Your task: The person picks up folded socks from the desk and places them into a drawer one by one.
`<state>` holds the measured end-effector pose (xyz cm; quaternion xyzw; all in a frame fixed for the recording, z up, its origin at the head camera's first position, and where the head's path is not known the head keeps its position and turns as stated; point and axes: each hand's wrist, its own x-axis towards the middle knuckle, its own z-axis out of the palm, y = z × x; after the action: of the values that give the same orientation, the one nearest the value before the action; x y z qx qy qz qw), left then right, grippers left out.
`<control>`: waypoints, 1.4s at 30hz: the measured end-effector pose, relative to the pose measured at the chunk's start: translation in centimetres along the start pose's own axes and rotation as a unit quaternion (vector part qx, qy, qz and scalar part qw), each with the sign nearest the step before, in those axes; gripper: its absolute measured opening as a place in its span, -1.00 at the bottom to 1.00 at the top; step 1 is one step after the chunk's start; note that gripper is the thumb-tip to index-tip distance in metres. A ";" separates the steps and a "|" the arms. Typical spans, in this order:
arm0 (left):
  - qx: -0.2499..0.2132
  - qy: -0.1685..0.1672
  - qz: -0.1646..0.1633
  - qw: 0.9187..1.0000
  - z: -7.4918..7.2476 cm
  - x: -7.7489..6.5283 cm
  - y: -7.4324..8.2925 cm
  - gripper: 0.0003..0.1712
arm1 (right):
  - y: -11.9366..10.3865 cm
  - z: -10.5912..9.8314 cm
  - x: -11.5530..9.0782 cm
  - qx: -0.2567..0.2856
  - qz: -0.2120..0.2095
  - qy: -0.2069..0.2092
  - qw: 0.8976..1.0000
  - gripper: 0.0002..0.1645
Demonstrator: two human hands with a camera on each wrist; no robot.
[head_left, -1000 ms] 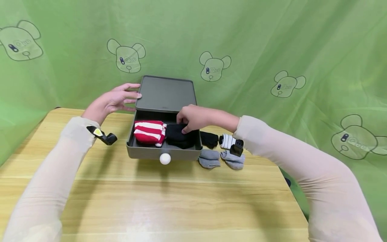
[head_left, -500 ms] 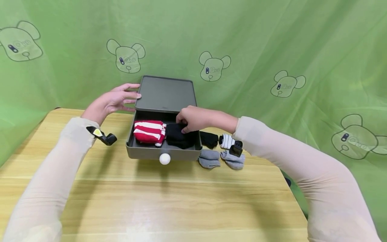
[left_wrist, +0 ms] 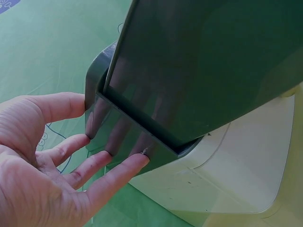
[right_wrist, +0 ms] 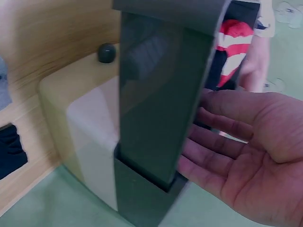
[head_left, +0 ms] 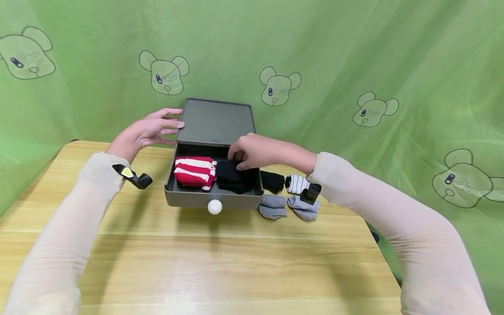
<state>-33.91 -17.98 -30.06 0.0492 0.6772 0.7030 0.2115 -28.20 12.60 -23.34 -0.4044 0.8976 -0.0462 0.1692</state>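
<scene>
A grey box (head_left: 218,122) stands at the back of the table with its drawer (head_left: 214,199) pulled out. A folded red-and-white striped sock (head_left: 194,171) and a folded black sock (head_left: 232,177) lie side by side in the drawer. My right hand (head_left: 257,151) reaches over the drawer's right side, thumb and bent index finger at the black sock; in the right wrist view the other fingers extend loosely, their tips partly hidden at the wall. My left hand (head_left: 151,129) has its fingers spread, fingertips (left_wrist: 142,158) touching the box's left side.
Right of the drawer lie a black sock (head_left: 272,181), a white sock with dark stripes (head_left: 296,183) and two grey socks, one near (head_left: 272,206) and one farther right (head_left: 304,208). A white round knob (head_left: 215,207) projects from the drawer front. A green curtain (head_left: 323,52) hangs behind.
My right hand has shifted very slightly up and back over the black sock. The socks, the drawer and my left hand keep their places.
</scene>
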 end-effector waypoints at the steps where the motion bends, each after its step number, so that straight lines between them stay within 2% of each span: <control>1: 0.000 0.001 0.000 1.000 0.0 0.0 0.0 -0.10 | 0.0 -0.1 -0.2 0.009 -0.006 0.011 1.000 -0.63; 4: 0.001 0.001 0.000 1.000 -0.1 0.1 -0.1 -0.10 | -0.3 -0.4 -1.0 0.042 -0.034 0.053 0.997 -0.64; 7: 0.004 0.002 -0.001 1.000 -0.1 0.1 -0.1 -0.11 | -1.0 -0.5 -2.1 0.097 -0.068 0.093 0.989 -0.68; 9: 0.004 0.002 0.000 1.000 -0.1 0.1 -0.1 -0.11 | -1.5 -0.4 -2.8 0.143 -0.088 0.108 0.980 -0.70; 12: 0.003 0.001 0.002 1.000 -0.2 0.1 -0.1 -0.10 | -2.4 0.2 -3.8 0.228 -0.125 0.110 0.959 -0.72; 16: 0.004 0.002 -0.001 1.000 -0.1 0.1 0.0 -0.10 | -3.3 1.9 -4.8 0.339 -0.181 0.070 0.921 -0.71; 21: 0.008 0.004 -0.003 1.000 0.0 0.2 0.0 -0.11 | -3.8 5.2 -5.3 0.413 -0.221 -0.030 0.883 -0.68; 24: 0.008 0.002 -0.003 1.000 -0.1 0.2 0.0 -0.11 | -3.6 7.6 -5.1 0.428 -0.210 -0.090 0.874 -0.66; 27: 0.005 0.002 -0.004 1.000 -0.2 0.2 0.0 -0.11 | -3.1 10.0 -4.7 0.432 -0.173 -0.139 0.874 -0.64; 29: 0.003 0.002 -0.003 1.000 -0.2 0.1 0.0 -0.11 | -2.8 11.5 -4.4 0.439 -0.143 -0.159 0.873 -0.63; 31: 0.003 0.002 -0.003 1.000 -0.2 0.1 0.0 -0.11 | -2.6 12.8 -4.1 0.457 -0.118 -0.164 0.866 -0.60; 35: 0.005 0.002 -0.002 1.000 -0.2 0.2 0.0 -0.11 | -2.6 14.6 -3.8 0.513 -0.092 -0.136 0.842 -0.54; 38: 0.003 0.002 -0.002 1.000 -0.1 0.2 -0.1 -0.11 | -3.0 15.4 -3.6 0.558 -0.080 -0.093 0.821 -0.53; 42: 0.001 0.004 -0.002 1.000 0.0 0.1 -0.1 -0.12 | -3.8 15.8 -3.4 0.595 -0.067 -0.030 0.800 -0.53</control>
<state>-34.04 -17.96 -30.16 0.0455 0.6792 0.7019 0.2097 -18.02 13.41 -36.46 -0.2843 0.6588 -0.5701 0.4002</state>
